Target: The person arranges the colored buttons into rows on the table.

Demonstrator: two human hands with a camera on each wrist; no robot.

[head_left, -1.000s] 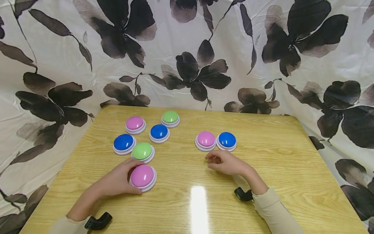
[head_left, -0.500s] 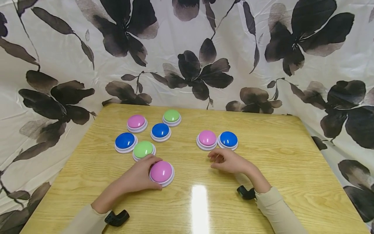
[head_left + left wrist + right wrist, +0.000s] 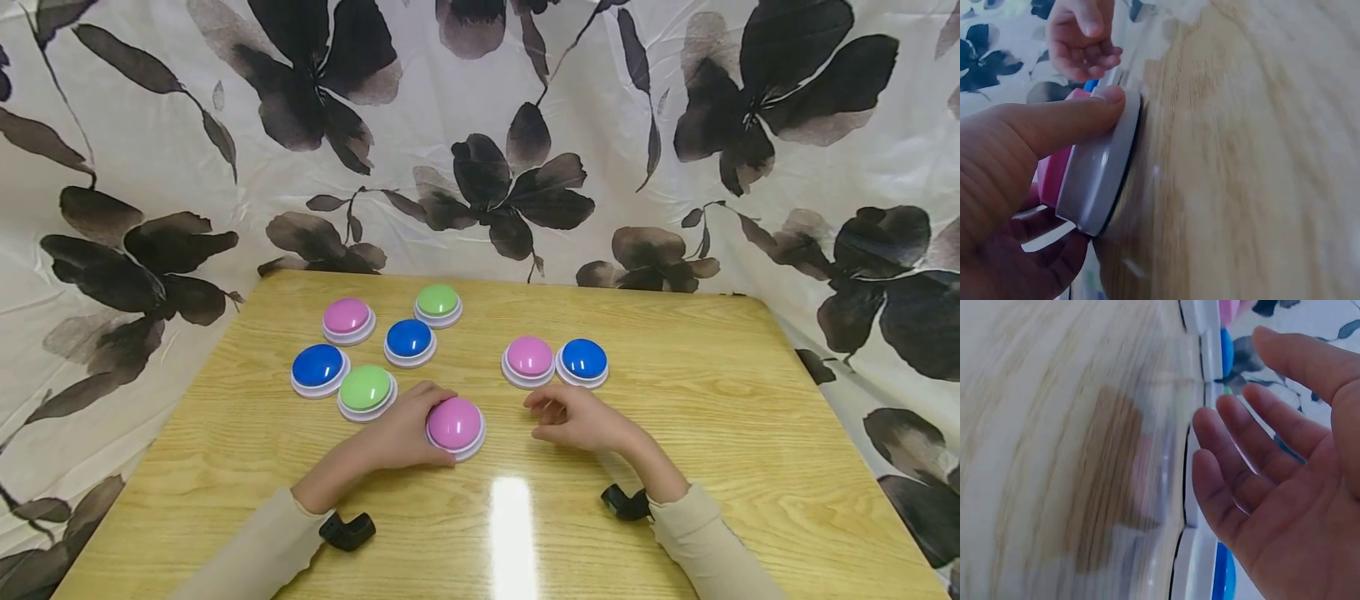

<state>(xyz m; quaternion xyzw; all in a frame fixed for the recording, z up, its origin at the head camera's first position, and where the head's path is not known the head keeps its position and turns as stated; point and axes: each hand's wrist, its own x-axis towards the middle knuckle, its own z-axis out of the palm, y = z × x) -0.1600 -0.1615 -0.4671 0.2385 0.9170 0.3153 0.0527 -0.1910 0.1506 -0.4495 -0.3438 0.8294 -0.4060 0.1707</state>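
Observation:
My left hand grips a pink dome button by its white round base, thumb on the near side and fingers on the far side. In the left wrist view the base of this pink button is seen edge-on, close above or on the table; which, I cannot tell. My right hand holds nothing, its fingers loosely bent. Just beyond it another pink button and a blue button stand side by side. The right wrist view shows the right hand with relaxed fingers beside white button bases.
On the left of the wooden table lie several more buttons: a near green one, a left blue one, a far pink one, a second blue one and a far green one. Floral cloth hangs behind.
My left hand has carried the pink button rightward and slightly away from me, from beside the near green button toward the table's middle. The right hand stays nearly still.

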